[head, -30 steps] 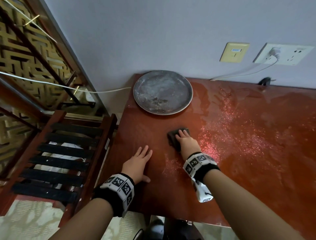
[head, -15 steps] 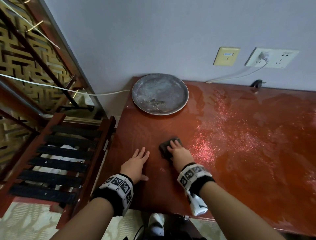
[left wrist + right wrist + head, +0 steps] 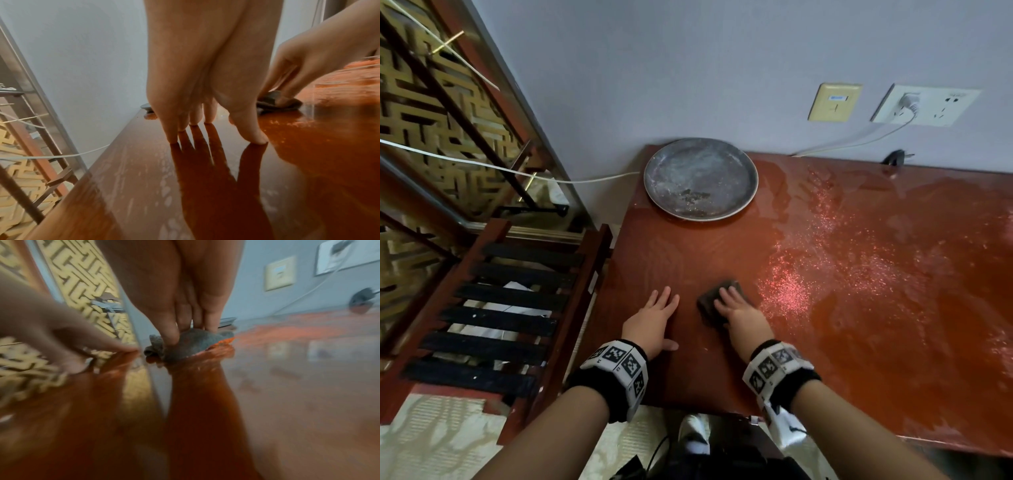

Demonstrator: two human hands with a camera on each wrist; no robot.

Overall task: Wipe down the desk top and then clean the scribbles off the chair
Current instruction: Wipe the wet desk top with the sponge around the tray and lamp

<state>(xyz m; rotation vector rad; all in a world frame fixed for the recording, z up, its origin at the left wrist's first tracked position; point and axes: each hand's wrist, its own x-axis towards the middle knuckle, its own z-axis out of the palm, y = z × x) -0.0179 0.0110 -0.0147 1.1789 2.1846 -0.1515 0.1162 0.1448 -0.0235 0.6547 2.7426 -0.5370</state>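
The glossy red-brown desk top (image 3: 859,325) carries a wide patch of pale dust specks across its middle. My right hand (image 3: 739,313) presses a dark grey cloth (image 3: 709,301) flat on the desk near the front left, just left of the dusty patch. The right wrist view shows my fingers (image 3: 211,318) straight on the bunched cloth (image 3: 195,342). My left hand (image 3: 654,318) rests open and flat on the desk beside the cloth, fingertips (image 3: 172,138) on the wood. The chair (image 3: 500,308), red wood with black slats, stands left of the desk.
A round grey metal plate (image 3: 700,178) sits at the desk's back left corner against the wall. Wall sockets (image 3: 924,106) with a white cable and a black plug (image 3: 895,157) lie behind the desk. A gold lattice screen (image 3: 431,120) stands far left.
My right hand has slid the cloth toward me and a little left, closer to the left hand. The left hand has stayed in place.
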